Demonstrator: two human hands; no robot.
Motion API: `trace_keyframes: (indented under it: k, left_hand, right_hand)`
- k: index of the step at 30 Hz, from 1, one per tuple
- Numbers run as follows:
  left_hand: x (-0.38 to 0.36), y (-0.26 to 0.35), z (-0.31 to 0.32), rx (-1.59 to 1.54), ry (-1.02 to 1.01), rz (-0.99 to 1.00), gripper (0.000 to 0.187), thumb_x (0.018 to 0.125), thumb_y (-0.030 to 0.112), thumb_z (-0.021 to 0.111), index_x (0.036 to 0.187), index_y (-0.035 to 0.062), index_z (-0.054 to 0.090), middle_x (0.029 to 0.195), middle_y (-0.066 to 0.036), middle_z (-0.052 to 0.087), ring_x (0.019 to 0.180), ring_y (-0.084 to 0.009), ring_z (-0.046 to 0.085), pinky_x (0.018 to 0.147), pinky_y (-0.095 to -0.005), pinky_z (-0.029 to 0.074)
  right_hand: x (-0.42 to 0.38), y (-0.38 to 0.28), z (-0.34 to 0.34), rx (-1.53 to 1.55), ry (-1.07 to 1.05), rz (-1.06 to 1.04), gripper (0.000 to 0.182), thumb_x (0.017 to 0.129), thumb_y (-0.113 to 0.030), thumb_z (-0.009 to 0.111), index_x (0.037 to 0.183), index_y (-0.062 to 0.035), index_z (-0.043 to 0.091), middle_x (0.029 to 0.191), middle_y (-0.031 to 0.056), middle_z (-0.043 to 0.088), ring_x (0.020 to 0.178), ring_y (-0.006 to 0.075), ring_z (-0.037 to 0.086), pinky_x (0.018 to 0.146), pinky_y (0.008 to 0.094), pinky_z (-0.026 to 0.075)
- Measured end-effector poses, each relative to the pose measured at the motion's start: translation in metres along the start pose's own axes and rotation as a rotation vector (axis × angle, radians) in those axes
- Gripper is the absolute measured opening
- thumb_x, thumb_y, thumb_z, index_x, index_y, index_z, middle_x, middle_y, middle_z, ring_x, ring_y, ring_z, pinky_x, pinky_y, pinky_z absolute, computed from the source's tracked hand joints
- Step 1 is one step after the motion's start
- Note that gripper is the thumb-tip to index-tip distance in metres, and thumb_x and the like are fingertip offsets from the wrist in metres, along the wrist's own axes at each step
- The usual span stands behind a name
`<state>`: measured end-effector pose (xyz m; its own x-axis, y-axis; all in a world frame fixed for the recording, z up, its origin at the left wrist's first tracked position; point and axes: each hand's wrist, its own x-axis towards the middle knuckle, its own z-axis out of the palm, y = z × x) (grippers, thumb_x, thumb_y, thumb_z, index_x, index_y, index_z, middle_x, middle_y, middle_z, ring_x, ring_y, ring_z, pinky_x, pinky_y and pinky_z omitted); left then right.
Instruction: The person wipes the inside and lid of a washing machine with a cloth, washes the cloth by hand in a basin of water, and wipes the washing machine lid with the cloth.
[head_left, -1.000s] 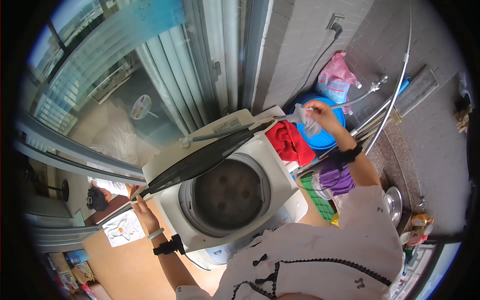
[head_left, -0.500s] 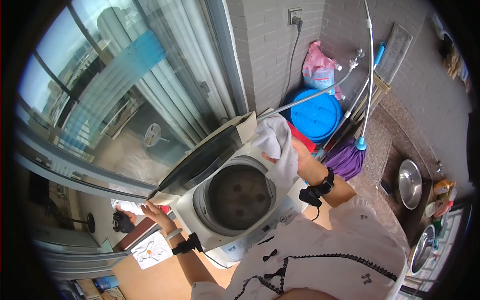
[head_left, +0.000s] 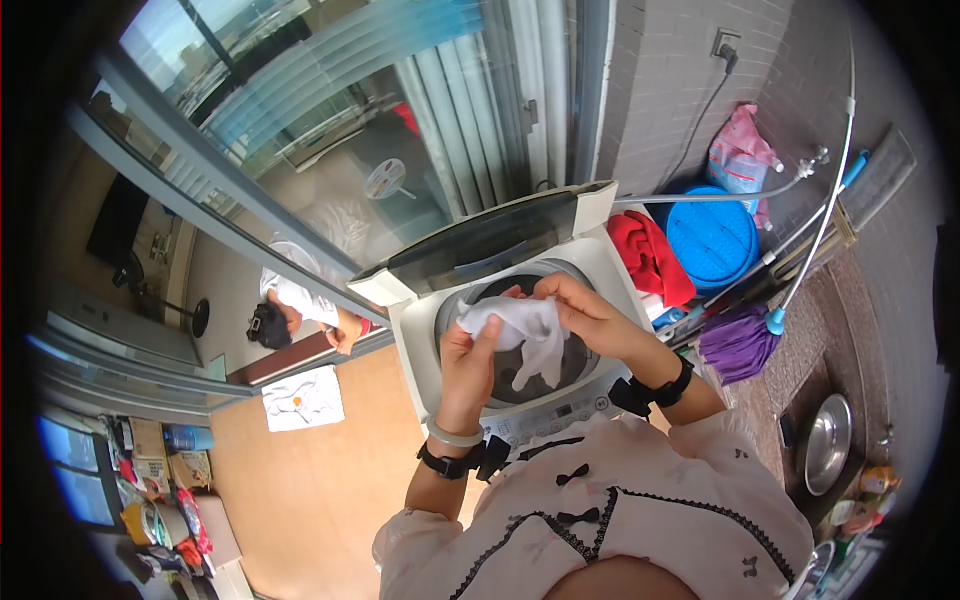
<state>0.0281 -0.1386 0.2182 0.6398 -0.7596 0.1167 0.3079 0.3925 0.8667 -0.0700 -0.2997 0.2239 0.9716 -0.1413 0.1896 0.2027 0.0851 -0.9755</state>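
At the centre of the frame, the left hand [head_left: 468, 362] and right hand [head_left: 583, 312] are both gripping a white cloth [head_left: 520, 335] above the open drum of a washing machine [head_left: 590, 262], its lid [head_left: 490, 243] raised; a red garment [head_left: 650, 258] is lying beside it.

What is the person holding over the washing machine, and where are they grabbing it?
A white cloth. Both hands pinch its top edge: the left hand at the left end, the right hand at the right end. The rest hangs over the washing machine drum.
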Motion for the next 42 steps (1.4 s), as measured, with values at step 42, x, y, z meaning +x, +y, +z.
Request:
trace_keyframes:
  k: [42]
  left_hand:
    - [0.080,-0.062,-0.140,0.362,1.032,0.088,0.084,0.081,0.035,0.065,0.138,0.0014,0.012,0.137,-0.016,0.023,0.129,-0.0307,0.022,0.104,-0.0404,0.025]
  right_hand:
    - [0.072,0.042,-0.168,-1.190,0.459,-0.230,0.028,0.073,0.004,0.061,0.099,-0.0045,0.063,0.100,0.0137,0.055,0.087,0.0299,0.056,0.074,0.0320,0.046]
